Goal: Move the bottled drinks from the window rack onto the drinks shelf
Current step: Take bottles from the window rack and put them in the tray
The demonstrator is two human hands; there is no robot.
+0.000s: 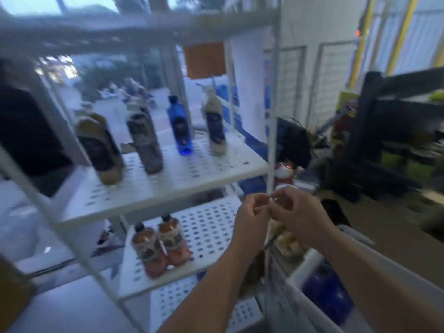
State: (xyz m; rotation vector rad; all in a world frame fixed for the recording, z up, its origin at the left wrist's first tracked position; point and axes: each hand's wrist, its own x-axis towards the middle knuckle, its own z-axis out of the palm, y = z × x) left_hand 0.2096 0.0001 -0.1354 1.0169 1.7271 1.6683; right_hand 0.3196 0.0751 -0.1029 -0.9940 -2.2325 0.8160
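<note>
The white perforated window rack [197, 174] holds several bottles on its upper shelf: an olive-tan one [101, 150], a dark one [144, 140], a blue one [180, 126] and a pale one with a dark label [215, 123]. Two reddish bottles [149, 251] [174, 239] stand side by side on the shelf below. My left hand [252, 212] and my right hand [298, 212] meet in front of the rack's right post, fingers curled. Their fingertips pinch a small pale thing [272, 201], too blurred to name. Neither hand touches a bottle.
A white bin [310, 306] with blue packs [326, 296] stands at the lower right. Dark shelving [384, 131] with goods fills the right side. An orange sign [204, 60] hangs on the window behind the rack. A dark block [26, 131] stands at the left.
</note>
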